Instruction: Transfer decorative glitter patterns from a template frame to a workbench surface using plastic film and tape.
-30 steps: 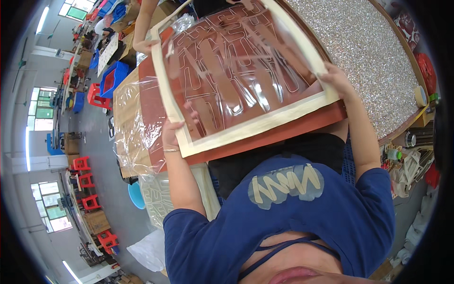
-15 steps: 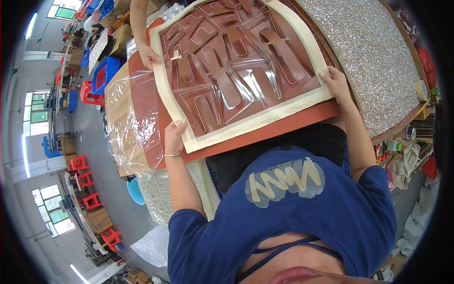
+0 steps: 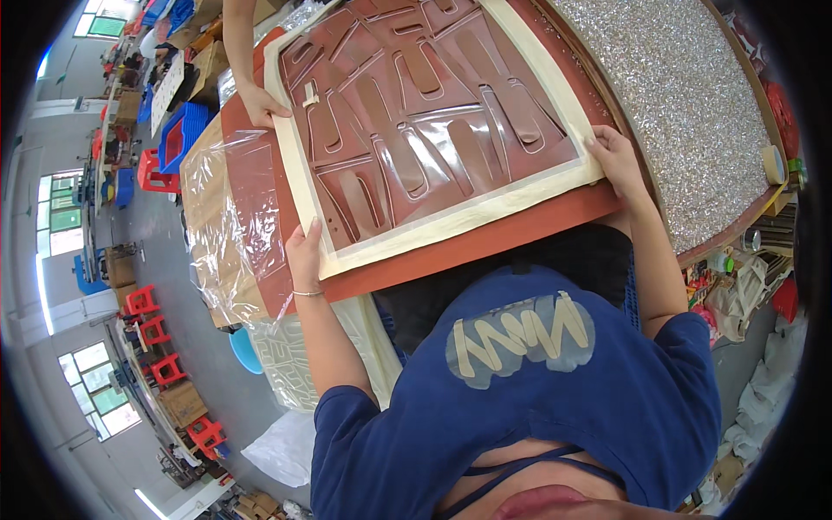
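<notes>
A clear plastic template with several long cut-out shapes and a cream tape border lies over a reddish-brown sheet, whose near edge sticks out below it. My left hand pinches the template's near left corner, thumb on top of the tape. At the near right corner, my right hand grips the border with fingers over it. Another person's hand holds the left border farther up. A small piece of cream tape sticks to the plastic near that hand. The fingers under the template are hidden.
Right of the template is a surface covered in silver glitter, with a tape roll at its edge. Crinkled clear film covers brown board on the left. Below lie a pale patterned sheet and a blue basin.
The template has shifted left and looks flatter, with its bulges reduced. My left hand and the other person's hand have moved left with it; my right hand has barely moved.
</notes>
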Tool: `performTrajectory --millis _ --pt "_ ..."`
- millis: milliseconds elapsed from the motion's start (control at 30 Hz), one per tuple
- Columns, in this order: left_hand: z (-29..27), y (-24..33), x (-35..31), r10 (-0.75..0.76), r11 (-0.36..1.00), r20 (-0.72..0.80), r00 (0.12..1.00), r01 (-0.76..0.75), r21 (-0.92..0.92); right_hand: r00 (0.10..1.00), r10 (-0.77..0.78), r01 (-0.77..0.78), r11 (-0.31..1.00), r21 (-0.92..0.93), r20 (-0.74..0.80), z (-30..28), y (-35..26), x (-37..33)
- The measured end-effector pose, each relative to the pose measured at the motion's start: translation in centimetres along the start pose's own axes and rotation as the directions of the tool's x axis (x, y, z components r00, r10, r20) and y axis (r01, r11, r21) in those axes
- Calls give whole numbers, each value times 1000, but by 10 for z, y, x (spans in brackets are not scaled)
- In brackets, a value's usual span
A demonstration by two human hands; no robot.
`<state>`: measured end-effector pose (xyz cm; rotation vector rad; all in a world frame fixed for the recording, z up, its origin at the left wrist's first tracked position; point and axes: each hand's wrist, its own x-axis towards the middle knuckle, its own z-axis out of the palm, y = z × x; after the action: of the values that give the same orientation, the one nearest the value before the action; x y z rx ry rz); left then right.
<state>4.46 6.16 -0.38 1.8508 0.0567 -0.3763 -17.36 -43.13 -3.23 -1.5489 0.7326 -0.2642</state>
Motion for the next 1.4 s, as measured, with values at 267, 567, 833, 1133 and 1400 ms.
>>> performTrajectory --millis 267,567,833,1133,1400 --pt "2 9 -14 38 989 21 999 -34 -144 970 -243 242 961 136 -7 6 -25 -22" --pt "-3 16 -26 -143 987 39 989 145 -71 998 -45 39 988 151 38 -1 -29 -39" --pt "-2 12 -21 -255 939 141 957 279 -200 999 42 -41 998 -41 25 0 -10 -38" --pt "-5 48 -28 53 779 23 998 -27 -626 942 -333 275 818 505 27 -18 -51 -50" --pt "-13 -3 -30 -215 958 103 971 230 -172 996 79 -77 995 -60 33 -8 -8 -47"
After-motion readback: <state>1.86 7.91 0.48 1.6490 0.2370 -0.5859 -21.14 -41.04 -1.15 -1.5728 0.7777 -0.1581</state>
